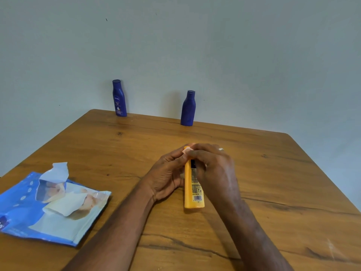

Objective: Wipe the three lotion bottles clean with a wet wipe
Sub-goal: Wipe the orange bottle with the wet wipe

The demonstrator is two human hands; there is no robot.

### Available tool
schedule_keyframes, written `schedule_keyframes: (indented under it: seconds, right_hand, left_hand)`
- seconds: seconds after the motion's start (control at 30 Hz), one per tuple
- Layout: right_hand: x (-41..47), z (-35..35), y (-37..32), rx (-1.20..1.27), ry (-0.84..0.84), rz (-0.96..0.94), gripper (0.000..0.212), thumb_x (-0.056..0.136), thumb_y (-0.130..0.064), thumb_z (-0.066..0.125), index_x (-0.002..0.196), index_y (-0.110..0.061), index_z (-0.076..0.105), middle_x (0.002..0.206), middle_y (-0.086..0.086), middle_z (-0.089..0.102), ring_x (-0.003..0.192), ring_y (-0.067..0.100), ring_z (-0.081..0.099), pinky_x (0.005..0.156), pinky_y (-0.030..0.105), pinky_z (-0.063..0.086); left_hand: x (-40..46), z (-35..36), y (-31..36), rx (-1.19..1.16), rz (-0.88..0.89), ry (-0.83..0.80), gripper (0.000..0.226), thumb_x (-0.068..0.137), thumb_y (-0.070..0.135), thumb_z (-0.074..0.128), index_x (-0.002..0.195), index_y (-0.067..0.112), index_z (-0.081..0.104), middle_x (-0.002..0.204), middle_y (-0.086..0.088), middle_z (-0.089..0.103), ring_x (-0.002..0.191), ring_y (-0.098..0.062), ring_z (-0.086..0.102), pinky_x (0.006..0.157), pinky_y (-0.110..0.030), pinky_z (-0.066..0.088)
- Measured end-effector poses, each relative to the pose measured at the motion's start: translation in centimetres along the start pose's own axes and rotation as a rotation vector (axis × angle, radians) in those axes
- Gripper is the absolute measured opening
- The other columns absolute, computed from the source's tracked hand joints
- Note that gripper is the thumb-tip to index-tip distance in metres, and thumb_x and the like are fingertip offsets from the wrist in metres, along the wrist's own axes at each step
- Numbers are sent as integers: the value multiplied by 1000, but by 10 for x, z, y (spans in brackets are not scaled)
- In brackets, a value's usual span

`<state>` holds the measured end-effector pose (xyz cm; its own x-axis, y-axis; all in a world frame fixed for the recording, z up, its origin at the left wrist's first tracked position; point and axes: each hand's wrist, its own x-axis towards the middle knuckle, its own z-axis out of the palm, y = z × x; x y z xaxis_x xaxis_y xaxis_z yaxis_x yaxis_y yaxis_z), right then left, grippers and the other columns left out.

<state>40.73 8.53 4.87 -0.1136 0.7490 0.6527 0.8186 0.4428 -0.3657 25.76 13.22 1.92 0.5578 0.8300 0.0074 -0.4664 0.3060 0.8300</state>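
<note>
Nearest, at left on the wooden table [273, 192]: blue wet-wipe pack [39, 216], flap peeled up, a white wipe poking out. Mid-table: yellow lotion bottle [192, 194] lying lengthwise, barcode end toward the camera, printed back label up, cradled by the left hand [166, 177] with fingers curled round its side, while the right hand [213, 169], ring on one finger, pinches a small white wet wipe [186, 149] against the far end. Farthest, upright along the back edge by the wall, well apart: labelled Nivea bottle [119, 98] at left, plain dark-blue bottle [188, 108] at right.
</note>
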Motion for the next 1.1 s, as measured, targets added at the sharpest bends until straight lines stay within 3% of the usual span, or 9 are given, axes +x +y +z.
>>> schedule_keyframes:
  seconds: [0.13, 0.27, 0.4, 0.47, 0.6, 0.7, 0.8, 0.87, 1.1]
  right_hand:
    - [2, -2, 12, 2, 11, 130, 26, 91, -6, 69, 115, -14, 74, 117, 1, 72, 104, 12, 65, 84, 33, 60]
    - [1, -2, -1, -28, -6, 33, 25, 89, -7, 70, 112, -15, 76, 115, 0, 73, 106, 11, 64, 86, 26, 56]
    - [-7, -11, -11, 51, -233, -84, 24, 88, -10, 71, 107, -23, 77, 111, -9, 74, 106, 2, 63, 92, 20, 51]
    - [-12, -15, -5, 54, -346, -78, 24, 88, -11, 71, 106, -24, 77, 111, -11, 74, 106, 0, 63, 94, 20, 51]
    - [-8, -12, 19, 61, -102, 56, 17, 88, -12, 73, 103, -20, 78, 102, -7, 75, 91, 3, 67, 79, 27, 60]
    - [-1, -4, 17, 37, 48, 88, 20, 86, -8, 74, 104, -15, 77, 105, -2, 74, 94, 6, 67, 79, 29, 61]
    - [-3, -3, 1, 79, 0, -16, 22, 83, -6, 77, 102, -17, 79, 105, -4, 75, 98, 6, 66, 82, 25, 58]
    - [-9, -6, 0, 120, -79, -62, 23, 82, -6, 78, 100, -19, 79, 102, -7, 75, 96, 3, 66, 82, 24, 57]
    - [0, -3, 21, 48, 72, 94, 18, 86, -8, 74, 103, -13, 78, 104, 0, 74, 91, 9, 69, 75, 33, 62]
  left_hand:
    - [1, 1, 1, -18, -23, 31, 36, 97, 17, 57, 132, 16, 66, 121, -14, 62, 114, -28, 62, 84, -52, 56]
    - [1, 1, 0, -65, -1, 26, 35, 99, 16, 55, 133, 14, 65, 122, -18, 63, 113, -29, 64, 84, -52, 57]
    - [4, -3, 1, -91, 29, 87, 34, 98, 17, 57, 131, 16, 67, 127, -22, 63, 108, -29, 63, 85, -42, 57]
    - [6, -7, 1, -120, 29, 119, 35, 98, 18, 57, 131, 16, 67, 134, -27, 60, 116, -33, 61, 95, -46, 54]
    - [6, -8, -1, -81, 15, 58, 37, 98, 17, 58, 135, 15, 63, 128, -21, 62, 113, -32, 62, 103, -61, 47]
    - [4, -3, -3, -54, -5, 15, 38, 98, 16, 57, 136, 14, 62, 118, -17, 63, 112, -32, 62, 95, -64, 51]
    - [2, -2, 0, -74, 16, 22, 37, 99, 14, 55, 136, 13, 62, 124, -18, 62, 108, -27, 65, 85, -46, 60]
    - [4, -4, -1, -90, 22, 41, 38, 99, 15, 55, 136, 13, 62, 126, -19, 62, 106, -27, 66, 87, -44, 58]
    - [4, -3, -2, -52, -17, 16, 38, 98, 17, 56, 135, 15, 62, 116, -15, 67, 111, -31, 65, 97, -67, 49]
